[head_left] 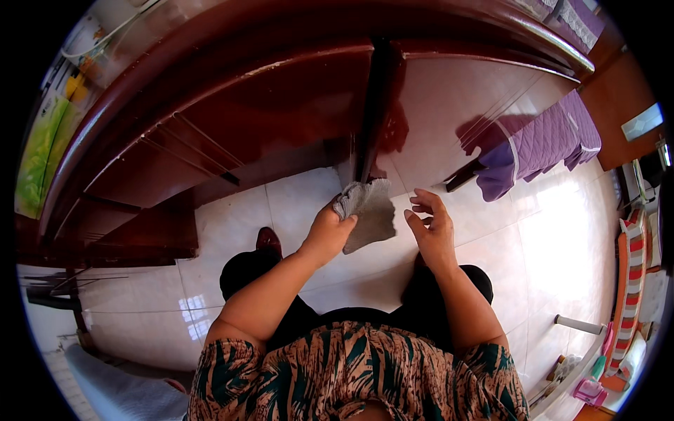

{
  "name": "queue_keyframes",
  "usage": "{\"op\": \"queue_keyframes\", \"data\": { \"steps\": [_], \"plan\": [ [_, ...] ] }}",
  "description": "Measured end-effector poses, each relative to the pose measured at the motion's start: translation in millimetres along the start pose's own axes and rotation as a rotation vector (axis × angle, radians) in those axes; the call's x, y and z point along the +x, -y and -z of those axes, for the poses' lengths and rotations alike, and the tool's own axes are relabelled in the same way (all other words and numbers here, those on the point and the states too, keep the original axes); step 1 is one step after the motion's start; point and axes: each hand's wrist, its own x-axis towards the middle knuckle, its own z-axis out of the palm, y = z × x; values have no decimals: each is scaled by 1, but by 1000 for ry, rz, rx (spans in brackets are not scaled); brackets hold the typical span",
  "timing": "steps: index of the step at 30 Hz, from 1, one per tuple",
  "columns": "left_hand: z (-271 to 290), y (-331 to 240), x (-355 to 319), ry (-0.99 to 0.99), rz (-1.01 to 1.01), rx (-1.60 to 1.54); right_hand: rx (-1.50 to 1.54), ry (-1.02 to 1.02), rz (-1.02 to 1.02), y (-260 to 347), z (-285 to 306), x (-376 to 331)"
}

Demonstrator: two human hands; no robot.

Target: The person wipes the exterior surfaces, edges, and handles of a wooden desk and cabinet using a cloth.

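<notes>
A grey cloth point(372, 219) hangs from my left hand point(330, 234), pinched between thumb and fingers along its left edge. Its upper part is bunched and the lower part drapes loose. My right hand point(433, 228) is raised just to the right of the cloth, apart from it, with fingers curved and spaced and nothing in them. Ahead of both hands stands a dark red glossy wooden cabinet point(281, 112), with a dark vertical gap between its two front panels.
A purple quilted cover point(547, 140) drapes over a piece of furniture at the right. Pale floor tiles point(491, 288) lie below, brightly lit at right. A striped cushion point(632, 281) is at the far right, and a pink item point(591, 391) at lower right. A green package point(49, 151) is at far left.
</notes>
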Motion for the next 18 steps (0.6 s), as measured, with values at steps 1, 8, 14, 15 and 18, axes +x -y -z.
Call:
{"op": "queue_keyframes", "data": {
  "steps": [1,8,14,15,18],
  "plan": [
    [-1,-1,-1,-31,-75,134,72,79,-46,-6,-1,-2],
    [-25,-26,-24,218,-419,628,621,599,-633,18,-13,-17],
    [-25,-34,-30,136,-645,646,771,337,-521,16,-7,1],
    [-24,-37,-33,117,-641,610,715,213,-478,14,-6,6],
    [-19,-31,-28,45,-633,534,560,-26,-381,2,-7,25]
  ]
}}
